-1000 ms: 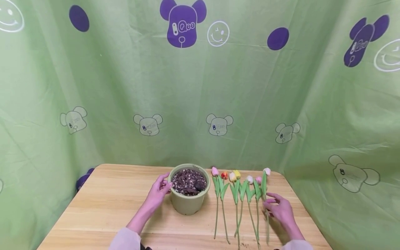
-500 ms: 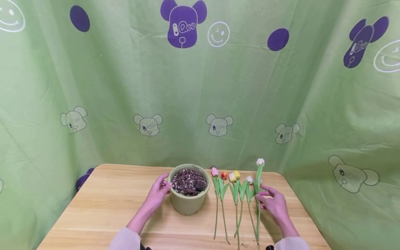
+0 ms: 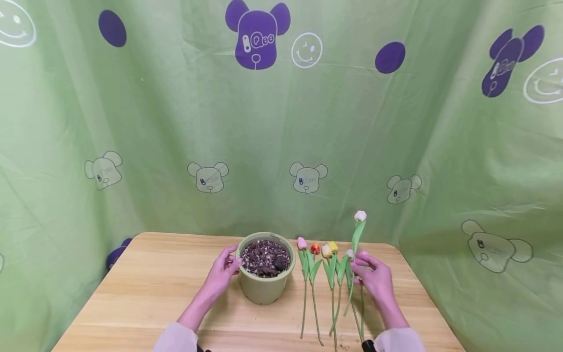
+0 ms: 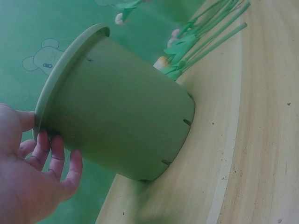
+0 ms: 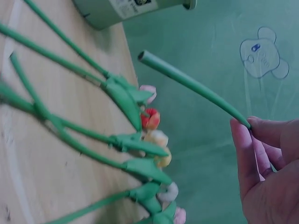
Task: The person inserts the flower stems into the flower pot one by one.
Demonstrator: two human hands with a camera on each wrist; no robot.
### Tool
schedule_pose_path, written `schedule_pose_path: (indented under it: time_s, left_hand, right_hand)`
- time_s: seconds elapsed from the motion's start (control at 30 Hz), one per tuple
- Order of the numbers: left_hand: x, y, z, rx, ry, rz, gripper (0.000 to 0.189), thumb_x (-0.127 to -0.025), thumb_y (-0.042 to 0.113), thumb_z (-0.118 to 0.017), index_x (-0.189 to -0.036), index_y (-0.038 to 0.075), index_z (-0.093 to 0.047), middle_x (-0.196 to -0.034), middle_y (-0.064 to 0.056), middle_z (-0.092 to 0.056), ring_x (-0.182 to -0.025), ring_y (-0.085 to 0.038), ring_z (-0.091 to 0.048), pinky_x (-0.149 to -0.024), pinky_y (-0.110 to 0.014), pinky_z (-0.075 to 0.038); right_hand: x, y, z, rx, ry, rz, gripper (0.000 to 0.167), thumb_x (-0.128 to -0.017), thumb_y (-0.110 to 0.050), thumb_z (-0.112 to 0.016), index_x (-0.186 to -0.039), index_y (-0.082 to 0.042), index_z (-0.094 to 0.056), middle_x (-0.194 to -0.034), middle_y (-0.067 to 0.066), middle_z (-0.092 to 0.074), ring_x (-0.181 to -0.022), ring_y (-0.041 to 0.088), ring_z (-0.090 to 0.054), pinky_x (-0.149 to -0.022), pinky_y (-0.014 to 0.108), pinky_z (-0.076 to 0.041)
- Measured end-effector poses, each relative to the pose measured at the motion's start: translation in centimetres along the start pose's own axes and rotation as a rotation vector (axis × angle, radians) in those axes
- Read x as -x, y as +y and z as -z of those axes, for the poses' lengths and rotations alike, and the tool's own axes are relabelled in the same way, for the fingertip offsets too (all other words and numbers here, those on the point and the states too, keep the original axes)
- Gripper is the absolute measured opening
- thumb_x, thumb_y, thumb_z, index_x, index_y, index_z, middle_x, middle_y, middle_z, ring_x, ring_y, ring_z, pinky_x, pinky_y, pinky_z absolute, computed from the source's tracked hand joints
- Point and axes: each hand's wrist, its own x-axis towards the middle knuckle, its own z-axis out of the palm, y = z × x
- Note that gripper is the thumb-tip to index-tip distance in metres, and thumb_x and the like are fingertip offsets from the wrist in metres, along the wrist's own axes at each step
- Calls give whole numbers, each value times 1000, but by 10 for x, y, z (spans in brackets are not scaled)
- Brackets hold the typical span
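Note:
A light green flower pot (image 3: 264, 292) filled with dark soil (image 3: 261, 254) stands upright on the table. My left hand (image 3: 220, 270) grips its rim at the left side; in the left wrist view the thumb (image 4: 27, 120) lies at the rim and the curled fingers sit just under it on the outer wall. Between thumb and fingertips my right hand (image 3: 377, 279) pinches the stem of a white artificial tulip (image 3: 360, 216), bloom up. The right wrist view shows that stem (image 5: 194, 85) raised off the table, its cut end free.
Several more tulips lie in a row right of the pot, among them a pink one (image 3: 301, 243), a red one (image 3: 315, 249) and a yellow one (image 3: 333, 247). The wooden table (image 3: 176, 278) meets a green printed curtain (image 3: 264, 122) behind it.
My right hand has lifted the white tulip from the right end of the row and carried it up and left toward the pot. The left hand and the pot have stayed put.

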Motion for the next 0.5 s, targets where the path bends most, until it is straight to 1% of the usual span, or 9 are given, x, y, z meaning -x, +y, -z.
schedule_pose_path:
  time_s: [0.07, 0.2, 0.27, 0.33, 0.43, 0.5]
  left_hand:
    - [0, 1, 0, 7, 2, 8, 53, -103, 8, -58, -154, 3, -42, -109, -15, -59, -103, -21, -60, -98, -33, -57]
    - [0, 0, 0, 7, 5, 3, 53, -103, 7, -58, -154, 2, -42, -109, -16, -59, -102, -21, -61, -98, -35, -58]
    - [0, 0, 0, 10, 8, 3, 53, -103, 7, -58, -153, 1, -42, -109, -16, -59, -101, -20, -61, -98, -36, -59]
    - [0, -1, 0, 12, 4, 1, 53, -103, 6, -58, -153, 1, -42, -108, -15, -59, -100, -19, -61, -97, -36, -59]
    - [0, -1, 0, 10, -2, -10, 53, -104, 7, -57, -153, -1, -41, -108, -15, -59, -99, -18, -60, -95, -32, -59]
    - [0, -2, 0, 9, -5, -15, 53, -104, 8, -57, -153, -1, -40, -109, -16, -59, -99, -17, -60, -94, -30, -59]
  right_hand:
    - [0, -5, -4, -12, -2, 10, 52, -96, -9, -73, -144, -1, -56, -130, 19, -63, -89, 12, -71, -79, 33, -66]
    - [0, -17, -15, -50, -1, 20, 50, -96, -8, -73, -143, 0, -56, -119, 11, -66, -84, 9, -71, -77, 32, -66]
    - [1, -23, -21, -71, -7, 23, 51, -95, -7, -73, -143, 0, -56, -116, 8, -66, -86, 10, -71, -77, 32, -66]
    - [2, -30, -28, -88, -15, 29, 52, -96, -7, -72, -144, -1, -55, -118, 9, -65, -90, 11, -72, -78, 32, -66]
    - [3, -40, -37, -112, -29, 42, 53, -96, -7, -72, -146, -2, -53, -124, 13, -63, -94, 12, -72, -80, 32, -65]
    - [3, -47, -44, -134, -32, 50, 53, -96, -6, -72, -145, -4, -54, -126, 14, -62, -93, 10, -72, -81, 33, -65]
